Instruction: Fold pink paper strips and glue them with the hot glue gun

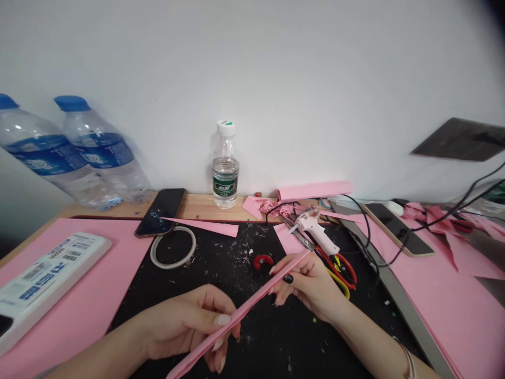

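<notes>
A long, narrow folded strip of pink paper runs diagonally across the front of the black mat. My left hand pinches its lower part between thumb and fingers. Farther up, near the strip's far end, my right hand grips it, thumb on the near side. Just beyond the right hand lie a pale pink glue gun and pliers with red and yellow handles. A small red object sits on the mat between the hands and the wall.
A black phone and a tape roll lie left of centre. A small water bottle stands by the wall; two large bottles lean at left. A white box rests on pink sheets. Black cables cross near another phone.
</notes>
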The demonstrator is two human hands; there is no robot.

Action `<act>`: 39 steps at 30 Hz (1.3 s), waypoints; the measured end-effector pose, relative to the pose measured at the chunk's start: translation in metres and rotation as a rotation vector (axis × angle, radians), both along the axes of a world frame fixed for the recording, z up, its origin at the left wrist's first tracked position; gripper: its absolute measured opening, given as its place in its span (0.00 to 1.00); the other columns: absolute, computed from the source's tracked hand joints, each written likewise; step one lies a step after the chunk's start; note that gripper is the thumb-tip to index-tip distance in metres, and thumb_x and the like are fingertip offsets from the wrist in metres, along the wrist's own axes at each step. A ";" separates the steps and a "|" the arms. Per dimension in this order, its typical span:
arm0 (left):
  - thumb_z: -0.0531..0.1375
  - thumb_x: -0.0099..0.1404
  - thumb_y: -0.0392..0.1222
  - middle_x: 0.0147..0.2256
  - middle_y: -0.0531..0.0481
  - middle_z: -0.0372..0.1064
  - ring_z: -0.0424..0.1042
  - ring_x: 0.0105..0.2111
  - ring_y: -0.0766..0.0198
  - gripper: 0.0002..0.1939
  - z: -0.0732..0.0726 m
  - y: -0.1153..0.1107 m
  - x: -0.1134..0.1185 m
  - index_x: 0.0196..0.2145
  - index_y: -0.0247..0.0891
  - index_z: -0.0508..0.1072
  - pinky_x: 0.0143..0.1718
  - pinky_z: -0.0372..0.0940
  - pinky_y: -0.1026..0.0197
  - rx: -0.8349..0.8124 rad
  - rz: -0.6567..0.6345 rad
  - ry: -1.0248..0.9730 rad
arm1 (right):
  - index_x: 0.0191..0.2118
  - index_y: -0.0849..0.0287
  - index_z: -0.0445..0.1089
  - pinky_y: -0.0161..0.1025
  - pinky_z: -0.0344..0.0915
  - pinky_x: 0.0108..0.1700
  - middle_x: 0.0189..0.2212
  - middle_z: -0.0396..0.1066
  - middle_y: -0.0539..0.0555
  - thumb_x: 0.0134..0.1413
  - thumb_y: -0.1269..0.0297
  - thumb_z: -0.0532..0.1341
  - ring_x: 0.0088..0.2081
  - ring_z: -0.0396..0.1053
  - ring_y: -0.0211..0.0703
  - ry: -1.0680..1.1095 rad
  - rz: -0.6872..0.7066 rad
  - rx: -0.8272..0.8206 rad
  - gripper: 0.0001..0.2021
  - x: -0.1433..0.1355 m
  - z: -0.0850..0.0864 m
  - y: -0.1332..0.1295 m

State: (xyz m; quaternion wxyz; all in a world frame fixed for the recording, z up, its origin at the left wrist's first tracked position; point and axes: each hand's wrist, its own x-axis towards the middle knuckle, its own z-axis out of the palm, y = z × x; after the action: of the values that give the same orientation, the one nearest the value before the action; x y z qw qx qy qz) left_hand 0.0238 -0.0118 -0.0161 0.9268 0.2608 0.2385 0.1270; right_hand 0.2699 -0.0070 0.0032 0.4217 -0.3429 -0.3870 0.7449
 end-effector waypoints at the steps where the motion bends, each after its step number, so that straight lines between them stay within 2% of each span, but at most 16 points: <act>1: 0.68 0.53 0.45 0.19 0.50 0.71 0.73 0.21 0.65 0.12 0.000 0.000 0.000 0.30 0.31 0.78 0.23 0.67 0.68 0.001 0.002 0.000 | 0.35 0.67 0.75 0.34 0.74 0.26 0.26 0.78 0.61 0.46 0.62 0.70 0.23 0.76 0.42 0.000 0.000 0.002 0.13 0.000 0.000 0.000; 12: 0.68 0.53 0.44 0.19 0.49 0.71 0.73 0.21 0.66 0.12 0.000 -0.001 0.000 0.30 0.31 0.78 0.24 0.69 0.67 -0.001 0.034 -0.002 | 0.38 0.67 0.74 0.34 0.75 0.29 0.28 0.78 0.62 0.51 0.59 0.66 0.26 0.77 0.42 0.027 0.023 0.043 0.14 0.001 0.000 0.000; 26: 0.69 0.53 0.44 0.18 0.50 0.70 0.71 0.20 0.67 0.12 0.000 -0.001 -0.001 0.30 0.31 0.77 0.24 0.68 0.66 -0.011 0.038 0.002 | 0.40 0.68 0.75 0.34 0.74 0.32 0.29 0.78 0.63 0.59 0.61 0.60 0.28 0.77 0.42 0.143 0.066 0.063 0.13 0.002 -0.001 0.000; 39: 0.69 0.54 0.40 0.21 0.49 0.73 0.75 0.22 0.65 0.09 0.002 0.001 -0.003 0.32 0.32 0.78 0.24 0.70 0.68 -0.053 0.094 -0.067 | 0.47 0.63 0.73 0.34 0.75 0.35 0.32 0.78 0.58 0.59 0.64 0.61 0.33 0.77 0.42 0.221 0.062 0.070 0.13 0.005 0.004 0.002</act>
State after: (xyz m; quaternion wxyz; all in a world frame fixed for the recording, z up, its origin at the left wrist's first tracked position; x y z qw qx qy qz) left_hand 0.0209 -0.0113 -0.0145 0.9339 0.2201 0.2226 0.1729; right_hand 0.2746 -0.0050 0.0073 0.4500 -0.2317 -0.3744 0.7769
